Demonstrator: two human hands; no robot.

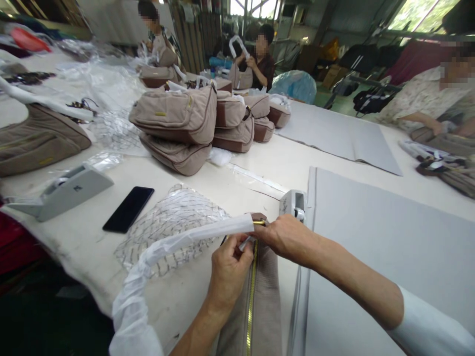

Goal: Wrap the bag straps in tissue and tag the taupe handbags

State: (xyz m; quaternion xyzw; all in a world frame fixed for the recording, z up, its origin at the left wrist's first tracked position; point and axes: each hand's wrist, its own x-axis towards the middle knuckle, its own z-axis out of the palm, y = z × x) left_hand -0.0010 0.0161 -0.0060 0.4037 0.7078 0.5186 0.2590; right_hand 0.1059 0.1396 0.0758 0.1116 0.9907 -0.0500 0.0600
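Both hands are held close together over a taupe bag (267, 282), which is laid at the near edge of the table (193, 301), its gold zipper (251, 296) pointed away from the wearer. Between thumb and finger of the left hand (230, 259), a small white strip (246, 242) is pinched just beside the zipper's far end. By the right hand (287, 236), the bag's far end is gripped near a gold fitting (259, 222); some of its fingertips are hidden. The bag's handle (196, 230) is wrapped in white material and arched out to the left. Beneath that arch, a patterned clear plastic sheet (174, 212) is spread. Farther left, a black phone (128, 209) and a grey tape dispenser (76, 192) are set down. A second dispenser (293, 201) is placed just beyond the right hand, beside large grey sheets (386, 257). Past these, similar bags (174, 113) are stacked, and others are handled by a co-worker (265, 59) at the table's far side.
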